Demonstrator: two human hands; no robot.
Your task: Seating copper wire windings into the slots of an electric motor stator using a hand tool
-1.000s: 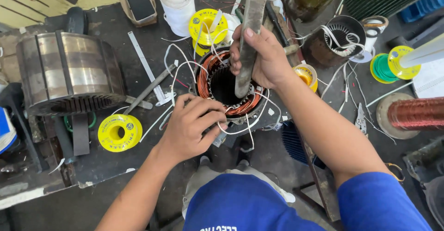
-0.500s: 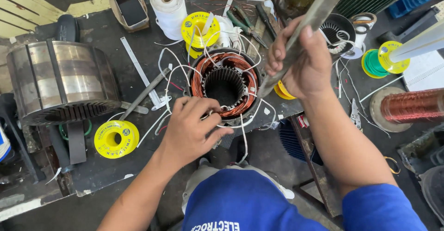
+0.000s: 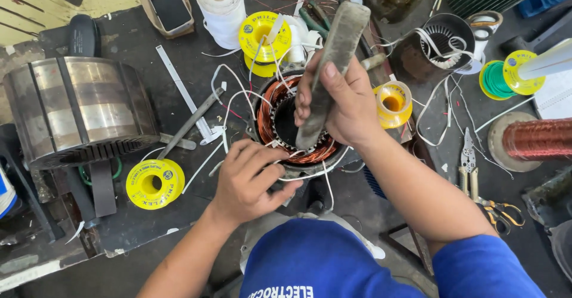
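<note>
A small motor stator (image 3: 280, 122) with copper windings and white leads sits at the middle of the dark workbench. My right hand (image 3: 342, 98) grips a flat grey bar (image 3: 333, 59), whose lower end rests on the copper coil inside the stator bore. My left hand (image 3: 247, 182) rests on the stator's near rim, fingers curled against the housing and the white wires. My blue sleeve fills the bottom of the view.
A large metal rotor (image 3: 77, 110) lies at left. Yellow tape spools (image 3: 155, 183), a white twine roll (image 3: 221, 6), a copper wire reel (image 3: 533, 140), pliers and scissors (image 3: 476, 185), a second stator (image 3: 438, 42) and a long metal strip (image 3: 185, 92) crowd the bench.
My right hand has swung the grey bar down from a raised position at upper right onto the stator windings. My left hand stays on the stator rim.
</note>
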